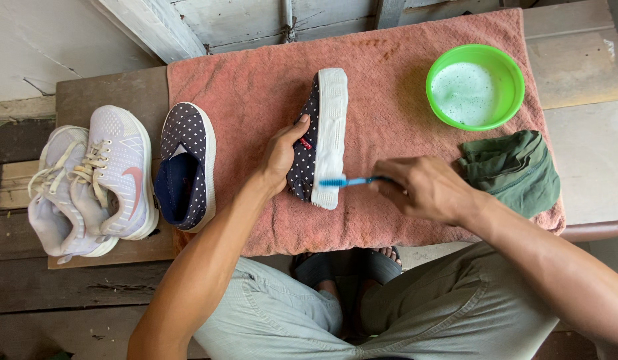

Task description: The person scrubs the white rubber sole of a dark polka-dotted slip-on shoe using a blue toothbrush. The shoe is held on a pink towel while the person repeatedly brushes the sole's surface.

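Left hand [281, 155] clamped around the upper of a navy dotted slip-on shoe [308, 137], tipped on its side at the centre of the pink towel [389, 87], white sole [330, 133] facing three o'clock. Right hand [426, 189] closed on a blue toothbrush [346, 181], bristles touching the sole's heel end toward six o'clock. Sole already looked white along most of its length, so scrubbing seemed well along on that side, though any remaining dirt was too fine to tell. Matching dotted shoe [186, 163] upright at nine o'clock of the held one, at the towel's edge, untouched and probably yet to do. Pair of white trainers [96, 183] further out at nine o'clock, off the towel, likewise not in hand. Green bowl [476, 87] of foamy water at two o'clock, ready for dipping. Crumpled green cloth [516, 170] at four o'clock, beside the right wrist, apparently kept for wiping afterwards.
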